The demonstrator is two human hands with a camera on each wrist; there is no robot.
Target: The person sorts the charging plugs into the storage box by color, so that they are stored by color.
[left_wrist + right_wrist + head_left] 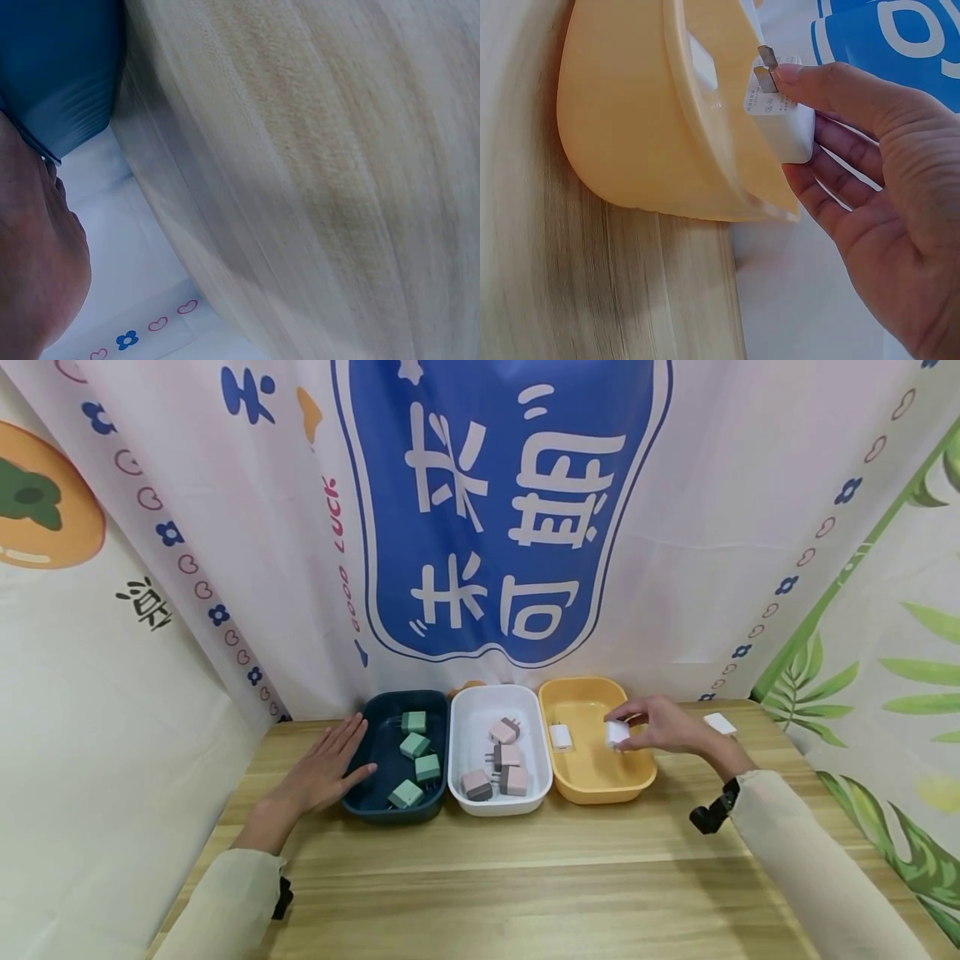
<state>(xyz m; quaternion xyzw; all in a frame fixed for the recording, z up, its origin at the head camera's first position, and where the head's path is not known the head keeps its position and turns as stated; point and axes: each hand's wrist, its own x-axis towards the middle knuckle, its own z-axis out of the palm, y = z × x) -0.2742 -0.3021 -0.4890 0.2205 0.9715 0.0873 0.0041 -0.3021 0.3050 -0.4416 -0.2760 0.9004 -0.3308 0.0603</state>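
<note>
Between thumb and fingers, my right hand (660, 724) pinches a white charger plug (780, 124) with two metal prongs, held above the yellow bin (596, 795). Another white charger plug (560, 737) lies at that bin's left side. My left hand (318, 772) has its fingers extended and rests against the left rim of the dark blue bin (393, 817). Several green charger plugs, one of them a green plug (427, 767) near the right wall, lie in the dark blue bin. In the left wrist view only part of the left hand (37, 247) shows, beside the bin wall.
Between the other two stands a white bin (498, 808) holding several pink-and-grey charger plugs, among them a pink plug (513, 779). A white block-shaped item (720, 723) lies on the wooden table (480, 893) at the right rear, past my right wrist. Printed curtains (300, 610) hang behind the table.
</note>
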